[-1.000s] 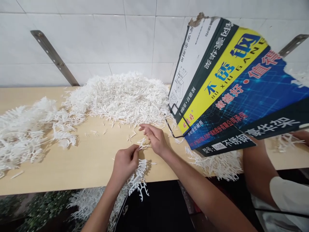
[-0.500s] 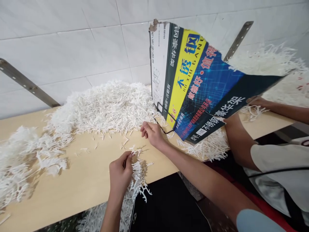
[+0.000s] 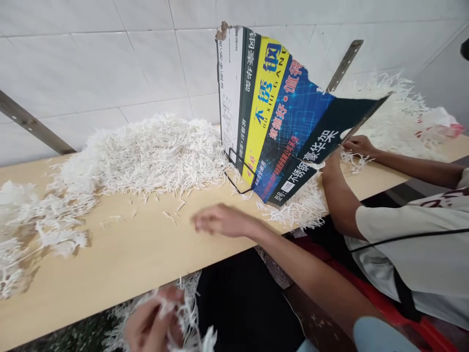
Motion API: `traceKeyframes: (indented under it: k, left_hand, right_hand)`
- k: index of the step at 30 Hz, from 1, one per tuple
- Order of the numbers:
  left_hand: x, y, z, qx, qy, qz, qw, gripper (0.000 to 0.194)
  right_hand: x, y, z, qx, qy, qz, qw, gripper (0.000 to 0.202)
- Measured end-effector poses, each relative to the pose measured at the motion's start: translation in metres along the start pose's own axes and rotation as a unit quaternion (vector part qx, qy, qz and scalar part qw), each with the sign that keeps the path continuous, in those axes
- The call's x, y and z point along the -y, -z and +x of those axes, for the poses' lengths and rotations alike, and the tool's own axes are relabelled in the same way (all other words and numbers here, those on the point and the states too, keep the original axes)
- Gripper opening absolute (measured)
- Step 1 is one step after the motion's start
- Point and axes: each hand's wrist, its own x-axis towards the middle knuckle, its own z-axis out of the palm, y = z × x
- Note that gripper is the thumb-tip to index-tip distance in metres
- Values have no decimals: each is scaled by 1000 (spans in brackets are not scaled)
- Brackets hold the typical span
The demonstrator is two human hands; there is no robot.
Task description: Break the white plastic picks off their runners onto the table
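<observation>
My left hand (image 3: 156, 320), low at the table's front edge, is closed around a bunch of white branched strands (image 3: 190, 313) that look like plastic; motion blurs both. Over the wooden tabletop (image 3: 135, 264) my right hand (image 3: 220, 220) reaches leftward, its fingers blurred but loosely stretched out, with nothing visible in them. A few loose short white pieces (image 3: 172, 215) lie just left of it. Behind, against the wall, rises a big heap of short white pieces (image 3: 154, 156). A looser tangle of white strands (image 3: 62, 230) spreads at the left.
A printed cardboard sheet (image 3: 282, 117) stands upright as a divider, with a black wire stand (image 3: 242, 183) at its foot. Beyond it, a co-worker's hand (image 3: 361, 146) is at more white strands (image 3: 395, 117). Metal brackets (image 3: 36, 124) meet the tiled wall.
My left hand has dropped from the tabletop to below its front edge, taking the white strands along. My right hand has moved down and left, away from the wire stand, its fingers less curled.
</observation>
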Motion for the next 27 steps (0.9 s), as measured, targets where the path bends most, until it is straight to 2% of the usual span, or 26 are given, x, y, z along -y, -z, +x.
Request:
traceKeyframes:
  k: [2,3,5,7,9,12,14,17,21,23,27]
  left_hand:
    - [-3,-16,-3,-8,9,28,1000,27]
    - [-5,-25,-1,7,5,46,999,29]
    - [-9,-40,7,56,8,75,996,32]
    - [-12,-51,15,93,30,54,994,36]
    - [-14,-62,21,115,69,7,991,41]
    - [-15,-78,23,138,99,-42,985,44]
    - [-16,-89,22,164,88,-41,982,44]
    - [-19,-101,19,199,79,-14,977,43]
    - [-22,-103,22,150,69,17,986,46]
    - [-21,-99,24,147,69,24,986,49]
    - [-14,-86,22,219,106,60,968,55]
  right_hand:
    - [7,4,16,-139,91,-52,985,13]
    - [13,5,19,-197,123,-60,971,13]
    - [26,1,8,-275,127,-30,953,18]
    - [35,-10,-21,-286,56,24,956,25]
    - [37,-26,-58,-250,-19,55,967,24]
    - [31,-48,-101,-176,-59,105,977,18]
    - [25,-57,-117,-171,-71,129,974,19]
    - [20,-59,-128,-231,-99,140,958,18]
    - [13,-53,-132,-366,-95,151,914,21]
    - [7,-54,-133,-419,-88,168,888,26]
    - [-6,-69,-133,-482,-98,236,838,35]
